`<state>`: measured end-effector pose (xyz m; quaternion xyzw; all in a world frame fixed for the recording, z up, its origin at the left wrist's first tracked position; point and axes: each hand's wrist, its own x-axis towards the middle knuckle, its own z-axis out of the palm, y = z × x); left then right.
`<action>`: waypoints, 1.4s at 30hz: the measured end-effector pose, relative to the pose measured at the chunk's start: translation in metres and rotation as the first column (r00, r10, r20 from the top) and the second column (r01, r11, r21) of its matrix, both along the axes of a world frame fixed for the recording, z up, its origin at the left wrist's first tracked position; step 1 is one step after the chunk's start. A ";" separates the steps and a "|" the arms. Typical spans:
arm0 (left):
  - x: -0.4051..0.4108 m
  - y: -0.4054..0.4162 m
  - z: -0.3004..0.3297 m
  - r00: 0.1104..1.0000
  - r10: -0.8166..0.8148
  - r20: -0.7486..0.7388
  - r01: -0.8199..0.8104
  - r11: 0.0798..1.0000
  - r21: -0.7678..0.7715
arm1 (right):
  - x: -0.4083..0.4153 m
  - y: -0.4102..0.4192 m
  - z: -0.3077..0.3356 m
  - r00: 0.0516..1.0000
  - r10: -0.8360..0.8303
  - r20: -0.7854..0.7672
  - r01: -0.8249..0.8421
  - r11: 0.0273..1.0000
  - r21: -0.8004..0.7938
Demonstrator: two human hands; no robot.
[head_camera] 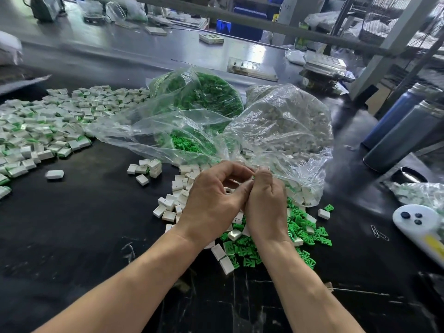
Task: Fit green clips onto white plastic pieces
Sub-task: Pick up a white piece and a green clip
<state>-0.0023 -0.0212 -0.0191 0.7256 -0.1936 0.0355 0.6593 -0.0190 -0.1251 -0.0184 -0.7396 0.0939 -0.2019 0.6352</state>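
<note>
Small white plastic piece [231,189]: held between the two hands at centre, above the black worktop [84,224]; mostly hidden by fingers. A sliver of green [253,177] shows at the fingertips; whether it is a clip seated on the piece cannot be told.

Left hand [211,200]: fingers curled round the held piece, thumb across the top.

Right hand [265,203]: fingers curled inward, thumb and forefinger pinching at the same spot, touching the left hand.

Loose green plastic clips [300,230]: a scattered heap on the worktop directly under and right of the hands, mixed with loose white rectangular plastic pieces [175,188] that spread left of the hands.

Clear plastic bag of green clips [199,97]: behind the hands, mouth open toward them.

Clear plastic bag of white pieces [288,123]: just beside the green bag, on its right, touching it.

Large pile of white pieces with green showing at their edges [48,126]: far left, well apart from the hands.

White handheld controller with dark buttons [418,224]: right edge.

Two dark cylindrical flasks [408,131]: lying tilted, upper right.

Two wire paperclips [378,233]: near the controller.
</note>
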 end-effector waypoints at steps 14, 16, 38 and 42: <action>0.001 0.001 0.001 1.000 -0.007 0.026 0.008 1.000 -0.020 | 0.004 -0.002 -0.008 0.999 0.026 0.020 -0.026 0.999 -0.018; 0.001 0.001 0.001 1.000 -0.006 0.029 0.007 1.000 -0.019 | 0.004 -0.001 -0.006 0.999 0.027 0.029 -0.027 1.000 -0.009; 0.007 0.012 -0.001 0.979 0.101 0.180 -0.126 0.982 0.138 | -0.007 -0.018 0.002 0.993 0.033 0.112 -0.020 0.993 -0.114; 0.006 0.009 -0.001 0.968 0.118 0.221 -0.162 0.968 0.191 | -0.007 -0.017 0.002 0.997 -0.004 0.080 0.004 1.000 0.002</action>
